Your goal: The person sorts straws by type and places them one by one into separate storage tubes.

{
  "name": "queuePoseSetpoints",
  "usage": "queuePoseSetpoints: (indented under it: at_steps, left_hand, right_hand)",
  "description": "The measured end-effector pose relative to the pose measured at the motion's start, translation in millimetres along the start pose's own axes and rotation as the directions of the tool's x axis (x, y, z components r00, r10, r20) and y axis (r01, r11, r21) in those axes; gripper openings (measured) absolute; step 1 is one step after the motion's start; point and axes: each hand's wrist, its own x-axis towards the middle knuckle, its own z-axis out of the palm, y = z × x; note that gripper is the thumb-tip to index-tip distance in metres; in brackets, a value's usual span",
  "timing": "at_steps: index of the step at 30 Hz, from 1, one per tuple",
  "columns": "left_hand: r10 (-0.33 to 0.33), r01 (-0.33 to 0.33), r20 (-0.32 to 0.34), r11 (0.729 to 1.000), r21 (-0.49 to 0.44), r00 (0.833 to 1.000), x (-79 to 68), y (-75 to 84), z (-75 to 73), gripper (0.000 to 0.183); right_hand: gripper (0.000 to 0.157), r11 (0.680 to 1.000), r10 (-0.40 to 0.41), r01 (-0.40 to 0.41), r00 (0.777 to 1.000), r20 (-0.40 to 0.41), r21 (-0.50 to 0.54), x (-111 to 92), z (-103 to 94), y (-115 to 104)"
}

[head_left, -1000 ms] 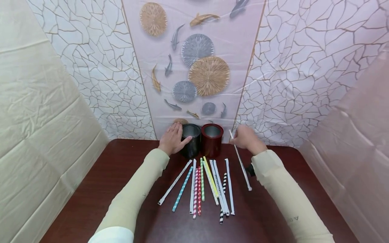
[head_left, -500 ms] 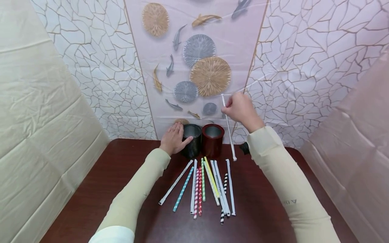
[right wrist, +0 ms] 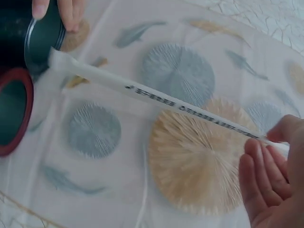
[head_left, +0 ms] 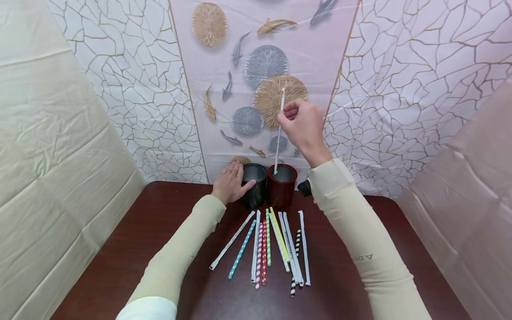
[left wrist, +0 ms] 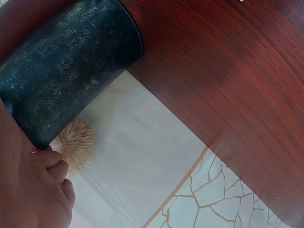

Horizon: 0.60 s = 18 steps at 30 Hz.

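Note:
My right hand pinches a white paper-wrapped straw near its upper end. The straw slants down, its lower end over the red canister in the head view; the right wrist view shows that end apart from the rim. Dark print runs along the wrapper. To the left, touching or close beside it, stands a black canister. My left hand holds this canister's left side, thumb across the front and fingers at the far side. In the left wrist view, the black canister hides part of that hand.
Several straws lie on the dark red table before the canisters: wrapped white ones, a blue dotted one, a yellow one and a black striped one among them. A patterned cloth hangs behind.
My right hand has lifted the wrapped straw and carried it left from beside the red canister to above it. The left hand stays on the black canister.

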Motion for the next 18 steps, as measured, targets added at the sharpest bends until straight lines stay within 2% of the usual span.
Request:
queuePoseSetpoints:
  at_steps: [4, 8, 11, 15, 18]
  left_hand:
    - [-0.001, 0.001, 0.001, 1.0, 0.015, 1.0, 0.4, 0.5, 0.3, 0.089]
    - [-0.008, 0.007, 0.032, 1.0, 0.022, 0.999, 4.5, -0.2, 2.8, 0.09]
    - [-0.019, 0.018, 0.052, 0.999, 0.027, 0.998, 7.6, -2.0, 5.3, 0.091]
    - [-0.019, 0.018, 0.037, 1.0, 0.02, 0.999, 6.9, -2.2, 4.6, 0.091]
    - [-0.014, 0.013, 0.021, 1.0, 0.013, 1.0, 4.7, -1.6, 2.5, 0.09]
  right_hand:
    - [0.018, 0.998, -0.016, 0.019, 0.998, -0.053, 0.063, -5.7, 17.7, -0.1]
    - [0.017, 0.993, -0.037, 0.045, 0.997, -0.074, 0.106, -14.5, 37.4, 6.2]
    - [0.016, 0.99, -0.04, 0.049, 0.997, -0.072, 0.131, -23.1, 52.2, 12.5]
    - [0.014, 0.992, -0.025, 0.032, 0.998, -0.057, 0.123, -34.8, 70.9, 23.5]
    - [0.016, 0.992, 0.001, 0.001, 1.0, -0.016, 0.128, -43.0, 82.8, 32.7]
